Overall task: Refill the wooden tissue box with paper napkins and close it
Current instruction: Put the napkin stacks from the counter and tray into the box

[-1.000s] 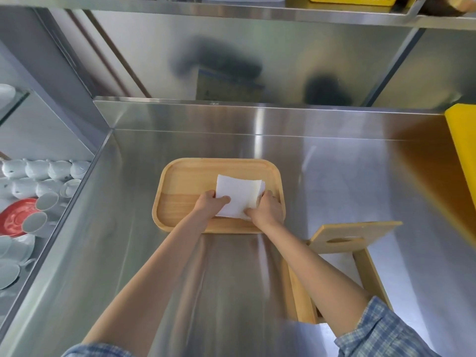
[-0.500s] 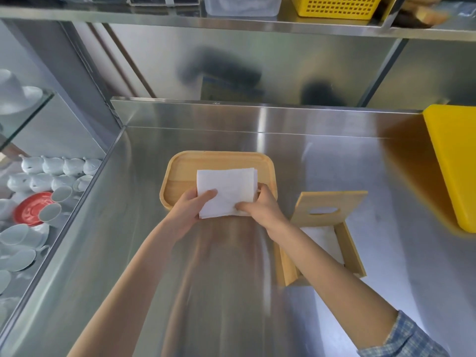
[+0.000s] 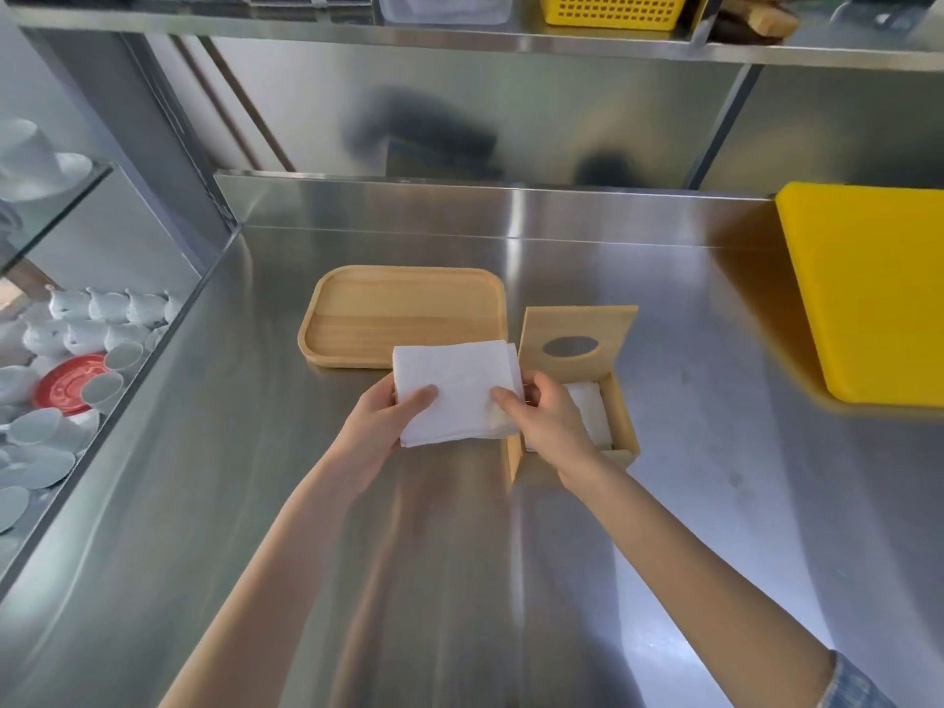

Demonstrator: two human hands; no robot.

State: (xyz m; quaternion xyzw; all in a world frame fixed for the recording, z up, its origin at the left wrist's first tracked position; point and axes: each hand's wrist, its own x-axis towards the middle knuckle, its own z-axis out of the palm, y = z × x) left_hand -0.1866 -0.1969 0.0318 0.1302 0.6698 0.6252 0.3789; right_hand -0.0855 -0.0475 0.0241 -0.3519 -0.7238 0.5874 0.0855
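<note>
A stack of white paper napkins (image 3: 454, 385) is held flat above the steel counter, my left hand (image 3: 385, 426) gripping its left edge and my right hand (image 3: 549, 426) its right edge. Just to the right stands the wooden tissue box (image 3: 620, 426), open, with white napkins (image 3: 590, 411) lying inside. Its hinged lid (image 3: 580, 332), with an oval slot, stands upright at the far side. My right hand partly covers the box's near left corner.
An empty wooden tray (image 3: 403, 311) lies on the counter behind the napkins. A yellow board (image 3: 873, 293) sits at the right. White cups and a red saucer (image 3: 69, 383) fill a lower shelf at the left. A yellow basket (image 3: 613, 7) sits on the overhead shelf.
Both hands lifted the napkin stack off the wooden tray and carried it toward me and to the right, next to the open box. The tray is now empty.
</note>
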